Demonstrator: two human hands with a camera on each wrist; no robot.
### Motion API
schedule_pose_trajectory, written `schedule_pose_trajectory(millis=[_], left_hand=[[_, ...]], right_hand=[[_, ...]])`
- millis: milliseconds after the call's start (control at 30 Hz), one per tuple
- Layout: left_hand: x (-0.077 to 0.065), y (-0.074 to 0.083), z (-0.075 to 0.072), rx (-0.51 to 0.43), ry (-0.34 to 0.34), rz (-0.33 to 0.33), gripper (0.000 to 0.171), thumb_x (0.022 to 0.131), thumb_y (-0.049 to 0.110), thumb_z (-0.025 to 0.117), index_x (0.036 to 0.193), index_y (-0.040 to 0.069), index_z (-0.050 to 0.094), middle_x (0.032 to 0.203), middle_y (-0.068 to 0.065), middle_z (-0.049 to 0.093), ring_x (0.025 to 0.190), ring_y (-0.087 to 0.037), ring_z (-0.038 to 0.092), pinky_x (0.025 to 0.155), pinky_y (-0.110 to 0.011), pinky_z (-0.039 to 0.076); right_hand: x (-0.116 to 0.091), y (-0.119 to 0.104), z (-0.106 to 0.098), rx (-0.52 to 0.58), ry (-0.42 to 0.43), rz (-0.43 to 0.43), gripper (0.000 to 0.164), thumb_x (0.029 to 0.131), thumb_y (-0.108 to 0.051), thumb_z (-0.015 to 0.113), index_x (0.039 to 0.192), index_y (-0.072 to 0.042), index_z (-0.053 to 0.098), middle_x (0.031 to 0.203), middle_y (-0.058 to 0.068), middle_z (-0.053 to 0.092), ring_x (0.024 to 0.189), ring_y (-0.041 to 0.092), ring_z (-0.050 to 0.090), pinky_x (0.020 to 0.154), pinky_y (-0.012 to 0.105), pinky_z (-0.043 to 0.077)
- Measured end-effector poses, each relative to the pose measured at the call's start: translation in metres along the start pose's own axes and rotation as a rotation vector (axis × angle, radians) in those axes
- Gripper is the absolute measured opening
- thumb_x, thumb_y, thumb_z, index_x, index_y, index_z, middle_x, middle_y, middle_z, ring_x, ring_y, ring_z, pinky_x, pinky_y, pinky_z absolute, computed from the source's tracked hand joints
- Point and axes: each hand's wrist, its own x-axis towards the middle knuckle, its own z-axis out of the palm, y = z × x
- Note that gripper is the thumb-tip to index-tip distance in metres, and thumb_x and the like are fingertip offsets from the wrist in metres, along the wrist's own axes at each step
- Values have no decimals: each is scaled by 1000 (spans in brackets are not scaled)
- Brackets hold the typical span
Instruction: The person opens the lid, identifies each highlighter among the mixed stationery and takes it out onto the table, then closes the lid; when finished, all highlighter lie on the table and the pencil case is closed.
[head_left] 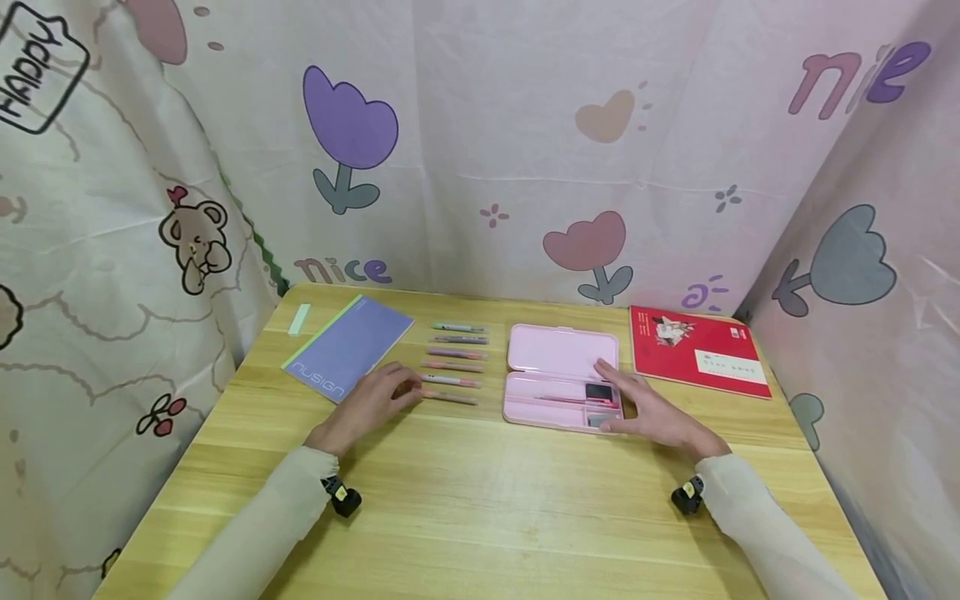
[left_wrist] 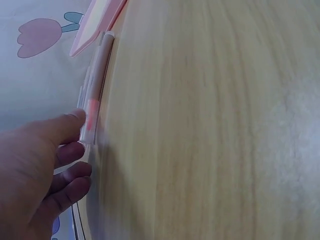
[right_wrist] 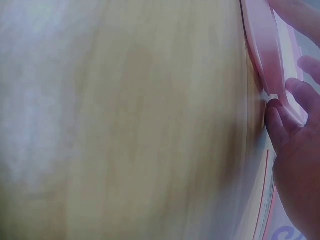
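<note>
My left hand point(head_left: 375, 400) rests at the left ends of a row of pens, its fingertips at the nearest pen point(head_left: 450, 397). In the left wrist view, that pen point(left_wrist: 100, 80) has a clear cap with an orange-pink tip, and the thumb lies beside the cap. My right hand point(head_left: 652, 411) touches the right side of an open pink pencil case point(head_left: 536, 414), thumb and index finger spread across its edge. Inside lie a thin red pen point(head_left: 558, 400), a dark block point(head_left: 598, 392) and a small grey piece point(head_left: 597, 420). The case's end point(right_wrist: 265, 50) also shows in the right wrist view.
A blue-purple notebook point(head_left: 348, 342) lies left of the pens, with a pale green strip point(head_left: 299, 319) beyond it. A red booklet point(head_left: 697, 350) lies at the back right. Several other pens point(head_left: 457, 352) lie parallel behind the nearest one. Printed curtains point(head_left: 472, 150) border the wooden table point(head_left: 495, 508).
</note>
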Motion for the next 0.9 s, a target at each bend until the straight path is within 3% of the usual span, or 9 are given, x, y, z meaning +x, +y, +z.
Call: schedule_pose_trajectory(millis=[167, 333, 633, 767, 900], left_hand=[[3, 9, -2, 5, 36, 35, 29, 104, 32, 76, 125, 12, 77, 115, -2, 74, 98, -16, 70, 87, -42, 62], [19, 26, 1, -4, 40, 74, 26, 106, 27, 75, 125, 9, 76, 116, -4, 73, 98, -19, 74, 85, -41, 64], [59, 64, 20, -95, -18, 70, 32, 107, 23, 73, 137, 14, 73, 135, -6, 68, 114, -20, 76, 99, -41, 64], [72, 80, 30, -141, -60, 61, 34, 107, 22, 73, 139, 11, 70, 140, -7, 64, 110, -19, 78, 93, -36, 65], [78, 93, 40, -144, -124, 86, 35, 107, 21, 72, 140, 9, 69, 141, -9, 63, 97, -15, 69, 82, -32, 61]], right_hand=[[0, 1, 0, -2, 8, 9, 104, 93, -45, 85, 174, -41, 21, 185, 3, 13, 166, 45, 12, 121, 88, 15], [0, 0, 0, 5, 14, 6, 104, 93, -44, 86, 174, -41, 22, 185, 2, 14, 166, 45, 12, 121, 88, 14], [0, 0, -1, 9, 10, 5, 103, 93, -42, 86, 174, -41, 22, 185, 2, 13, 166, 45, 11, 121, 89, 13], [1, 1, 0, 7, 10, -5, 103, 93, -42, 86, 174, -40, 23, 185, 0, 12, 166, 45, 10, 121, 88, 13], [1, 1, 0, 9, 9, -2, 103, 94, -42, 86, 174, -40, 22, 185, 2, 12, 166, 45, 11, 121, 88, 13]])
